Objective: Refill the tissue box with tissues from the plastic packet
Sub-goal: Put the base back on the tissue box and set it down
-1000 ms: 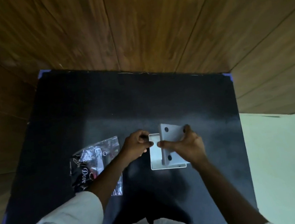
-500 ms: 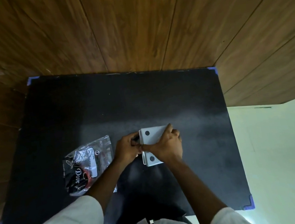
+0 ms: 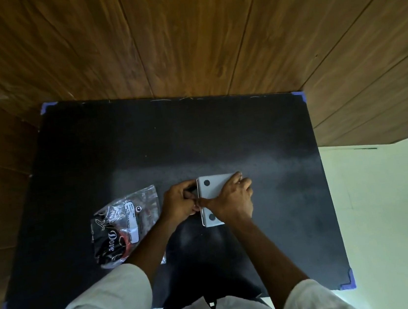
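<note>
Both hands on the white tissue box (image 3: pixel 209 192): right hand (image 3: pixel 231 199) pressing flat on its panel, left hand (image 3: pixel 179 203) pinching its left edge. Plastic packet (image 3: pixel 122 228) lies just left of left hand, on the worktop (image 3: pixel 220 131). Judged step: closing the box panel; next, seat it flush.

I seem to be in a home room: wood-panelled wall (image 3: pixel 183 33) across the top of the frame, pale floor (image 3: pixel 389 208) at right, black taped mat (image 3: pixel 195 134) at centre
</note>
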